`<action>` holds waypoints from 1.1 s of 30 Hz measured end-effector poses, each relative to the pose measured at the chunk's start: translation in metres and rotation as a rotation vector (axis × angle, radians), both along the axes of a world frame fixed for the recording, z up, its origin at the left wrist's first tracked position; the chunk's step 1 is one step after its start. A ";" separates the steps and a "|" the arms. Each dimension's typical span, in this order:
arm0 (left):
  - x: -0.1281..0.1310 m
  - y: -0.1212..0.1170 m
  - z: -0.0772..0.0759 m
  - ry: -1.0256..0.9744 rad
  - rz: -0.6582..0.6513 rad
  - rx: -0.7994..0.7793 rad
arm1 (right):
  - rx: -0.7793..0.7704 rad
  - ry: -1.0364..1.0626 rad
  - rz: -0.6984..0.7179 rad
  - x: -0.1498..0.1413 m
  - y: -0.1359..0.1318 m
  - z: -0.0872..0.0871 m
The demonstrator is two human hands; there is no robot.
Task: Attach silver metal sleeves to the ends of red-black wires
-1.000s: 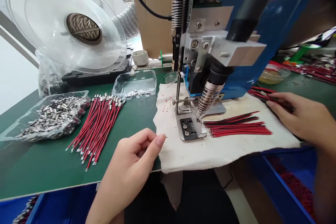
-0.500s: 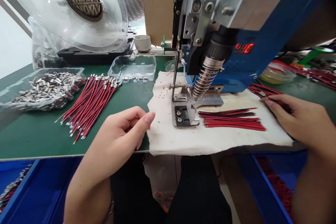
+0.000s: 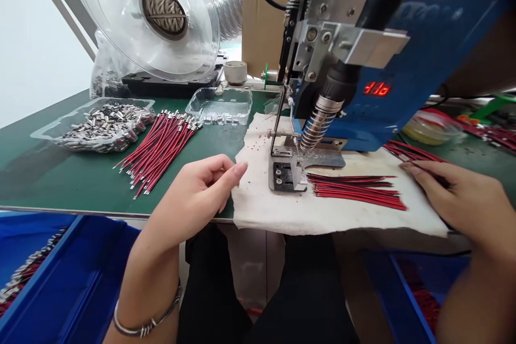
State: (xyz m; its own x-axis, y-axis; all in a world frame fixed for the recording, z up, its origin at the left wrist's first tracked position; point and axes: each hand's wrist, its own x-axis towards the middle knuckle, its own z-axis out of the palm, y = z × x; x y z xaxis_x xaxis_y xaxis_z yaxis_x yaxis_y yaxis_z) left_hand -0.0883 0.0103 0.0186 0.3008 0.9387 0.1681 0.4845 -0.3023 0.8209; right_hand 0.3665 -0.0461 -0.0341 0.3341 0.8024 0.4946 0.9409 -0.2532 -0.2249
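Left hand (image 3: 201, 191): fingers curled together
Right hand (image 3: 459, 199): at wires (image 3: 419, 149), grip unclear
Iron (image 3: 320, 115): brushing it could burn skin

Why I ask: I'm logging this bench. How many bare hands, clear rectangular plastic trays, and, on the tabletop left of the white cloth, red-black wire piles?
Bare hands: 2
Clear rectangular plastic trays: 2
Red-black wire piles left of the cloth: 1
Total: 5
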 end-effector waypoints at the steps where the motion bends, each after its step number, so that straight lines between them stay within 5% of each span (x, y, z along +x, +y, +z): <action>1: 0.000 0.000 0.001 0.004 -0.001 0.002 | 0.008 -0.004 0.008 0.001 0.000 -0.001; 7: 0.000 0.000 0.000 0.028 0.001 0.008 | 0.018 -0.045 0.047 0.010 0.006 0.000; 18: -0.004 0.002 -0.002 0.036 -0.021 -0.022 | -0.167 -0.145 0.121 0.025 0.051 0.033; 22: -0.003 0.001 -0.003 0.019 -0.027 -0.028 | -0.005 -0.230 0.213 0.016 0.032 0.025; 27: -0.002 0.001 -0.003 -0.011 -0.047 -0.033 | 0.303 -0.390 0.505 -0.010 0.010 0.027; 33: -0.003 0.000 -0.001 0.020 -0.030 -0.056 | 0.636 -0.594 0.837 -0.035 0.045 0.058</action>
